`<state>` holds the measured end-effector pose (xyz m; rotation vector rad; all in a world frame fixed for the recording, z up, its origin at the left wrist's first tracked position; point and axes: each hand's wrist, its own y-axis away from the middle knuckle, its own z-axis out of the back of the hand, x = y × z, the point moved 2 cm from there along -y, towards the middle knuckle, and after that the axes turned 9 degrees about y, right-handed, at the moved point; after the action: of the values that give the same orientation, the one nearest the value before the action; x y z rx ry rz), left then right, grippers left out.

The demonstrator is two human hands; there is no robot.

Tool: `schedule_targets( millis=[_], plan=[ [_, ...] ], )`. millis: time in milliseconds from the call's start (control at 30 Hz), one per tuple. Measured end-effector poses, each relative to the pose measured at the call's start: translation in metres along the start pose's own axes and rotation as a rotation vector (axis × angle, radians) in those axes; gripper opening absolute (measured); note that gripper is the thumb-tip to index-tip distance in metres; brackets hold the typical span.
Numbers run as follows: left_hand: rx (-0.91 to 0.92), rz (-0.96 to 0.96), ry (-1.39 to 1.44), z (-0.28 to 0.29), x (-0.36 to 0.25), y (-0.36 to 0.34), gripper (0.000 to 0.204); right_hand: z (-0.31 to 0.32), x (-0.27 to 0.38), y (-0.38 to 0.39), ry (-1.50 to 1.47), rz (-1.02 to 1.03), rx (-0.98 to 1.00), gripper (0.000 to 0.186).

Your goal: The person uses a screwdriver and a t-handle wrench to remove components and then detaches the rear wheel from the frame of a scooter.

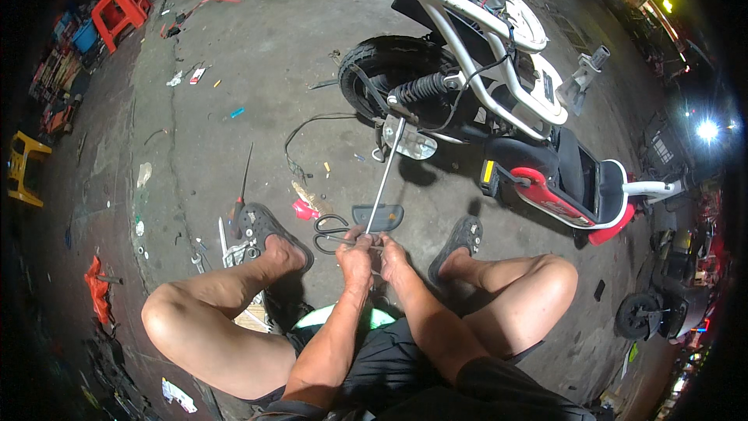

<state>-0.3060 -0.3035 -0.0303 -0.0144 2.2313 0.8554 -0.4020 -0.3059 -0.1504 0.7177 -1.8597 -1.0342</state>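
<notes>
My left hand (357,259) is closed around the lower end of a long thin metal rod (382,187), which slants up to the metal plate (414,143) beneath the white scooter frame (460,27). My right hand (392,259) is closed just beside it; what its fingers grip is partly hidden. Black-handled scissors (331,243) are at my left fingers; I cannot tell whether they are held. The rear tyre (358,82) and black spring shock (417,90) sit above the plate. A grey oblong tray (374,217) is on the floor beyond my hands.
Screwdriver (239,210), wrenches (198,265), cable (288,148) and small litter lie on the concrete (234,78) around my feet. Red stools (117,12) and a yellow stool (27,168) stand left. The scooter's red-and-black body (569,187) and another scooter (647,312) are at right.
</notes>
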Motion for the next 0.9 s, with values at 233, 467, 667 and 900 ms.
schedule_targets(
  millis=[233,467,667,900],
  plan=[
    [0.021,-0.195,-0.331,-0.002,0.004,0.007,0.022,-0.014,0.002,0.006,-0.064,-0.038,0.055,0.033],
    [-0.102,0.17,-0.158,-0.003,-0.024,-0.005,0.036,-0.009,0.013,0.014,-0.447,0.003,0.071,0.03],
    [-0.088,-1.03,-0.948,-0.016,-0.063,-0.004,0.02,-0.007,0.002,-0.013,-0.68,0.057,-0.08,0.031],
    [-0.062,-1.231,-1.176,-0.013,-0.068,-0.031,0.017,-0.015,0.006,0.001,-0.964,-0.067,0.037,0.044]
  ],
)
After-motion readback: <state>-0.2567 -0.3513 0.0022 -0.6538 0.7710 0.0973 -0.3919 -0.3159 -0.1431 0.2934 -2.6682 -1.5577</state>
